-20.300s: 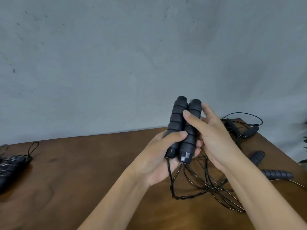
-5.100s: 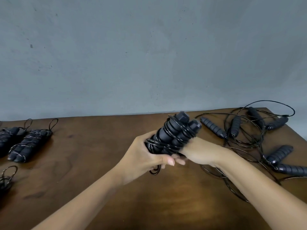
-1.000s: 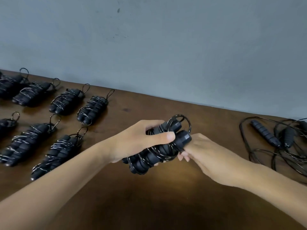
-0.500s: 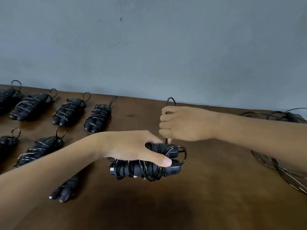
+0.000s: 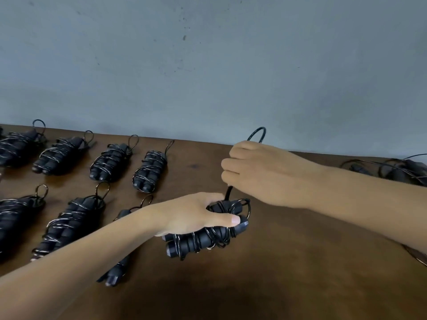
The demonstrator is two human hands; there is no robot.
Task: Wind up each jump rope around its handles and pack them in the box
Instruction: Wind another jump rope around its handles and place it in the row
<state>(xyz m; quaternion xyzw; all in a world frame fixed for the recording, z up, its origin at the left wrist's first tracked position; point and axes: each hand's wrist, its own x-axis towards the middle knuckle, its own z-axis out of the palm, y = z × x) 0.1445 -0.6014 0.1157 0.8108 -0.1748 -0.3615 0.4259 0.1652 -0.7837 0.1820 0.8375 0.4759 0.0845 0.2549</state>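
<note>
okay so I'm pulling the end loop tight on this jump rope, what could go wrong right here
If the right hand pulls the loop too hard, the coils on the handles could bunch or slip off their ends. The left hand covers only part of the bundle, so uncovered turns may loosen.

Black jump ropes [image 5: 147, 172] — seemingly silver-flecked cords — on a dark brown table [image 5: 300, 262], grey wall [image 5: 208, 65].

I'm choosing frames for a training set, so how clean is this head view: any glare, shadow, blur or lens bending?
Head view: soft, even light; a dark shadow pools on the table near the bottom edge; thin glints on the cords of the wound ropes; the table's far edge tilts, wide-angle style; the tangled ropes at right look soft; both hands are fairly sharp.
</note>
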